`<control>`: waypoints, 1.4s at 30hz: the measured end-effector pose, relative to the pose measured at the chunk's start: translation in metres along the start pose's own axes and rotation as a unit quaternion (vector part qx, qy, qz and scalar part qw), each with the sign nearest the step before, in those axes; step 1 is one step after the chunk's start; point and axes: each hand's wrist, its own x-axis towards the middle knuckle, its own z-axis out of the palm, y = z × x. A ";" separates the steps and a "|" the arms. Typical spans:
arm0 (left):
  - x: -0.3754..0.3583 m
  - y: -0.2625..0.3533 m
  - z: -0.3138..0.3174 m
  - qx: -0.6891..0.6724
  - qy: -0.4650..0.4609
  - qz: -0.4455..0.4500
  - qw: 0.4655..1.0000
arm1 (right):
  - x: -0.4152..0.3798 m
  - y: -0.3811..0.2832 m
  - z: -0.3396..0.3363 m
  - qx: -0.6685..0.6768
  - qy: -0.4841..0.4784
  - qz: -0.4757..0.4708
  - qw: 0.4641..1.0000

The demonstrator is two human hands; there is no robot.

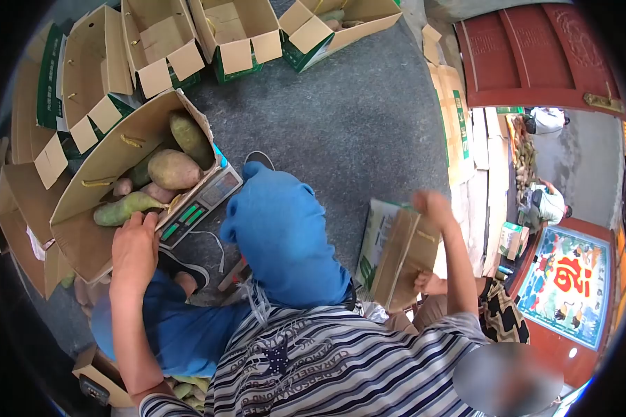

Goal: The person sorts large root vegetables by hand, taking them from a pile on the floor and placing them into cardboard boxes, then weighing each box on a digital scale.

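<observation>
My left hand [135,244] is at the near edge of an open cardboard box [90,184], with its fingers hooked over the rim beside a green radish [126,208]. Larger root vegetables, among them a pinkish one [175,169] and a green one [191,139], lie in that box. It stands on a digital scale [198,208]. My right hand [432,208], slightly blurred, is curled at the upper corner of a green-and-white cardboard box [396,254]. Another person's hand [430,283] touches this box lower down.
Several open cardboard boxes [163,42] line the far left, and one [334,28] has vegetables inside. Flattened cartons [453,118] lie to the right. A second person sits close on my right. Other people [549,201] are beyond, near a pile of vegetables [524,156].
</observation>
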 end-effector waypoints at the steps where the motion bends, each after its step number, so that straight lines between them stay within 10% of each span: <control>1: 0.001 0.001 -0.001 0.006 -0.005 -0.004 1.000 | 0.039 -0.039 -0.039 0.032 0.087 0.005 0.996; 9: 0.007 0.001 0.000 -0.015 -0.009 -0.016 1.000 | 0.320 -0.180 -0.128 0.102 0.320 -0.058 0.940; 15: 0.011 0.000 -0.002 -0.049 -0.021 -0.018 0.998 | 0.414 -0.191 -0.130 0.021 0.125 0.060 0.990; 22: 0.014 -0.002 -0.003 -0.056 -0.036 -0.018 0.998 | 0.414 -0.152 -0.092 0.060 0.179 0.032 0.982; 33: 0.009 -0.003 0.001 -0.064 -0.025 -0.002 0.998 | 0.212 0.038 -0.019 -0.147 0.089 -0.091 0.981; 42: 0.010 -0.010 0.008 -0.063 -0.030 0.009 0.998 | -0.085 0.108 0.144 -0.129 -0.003 -0.005 0.992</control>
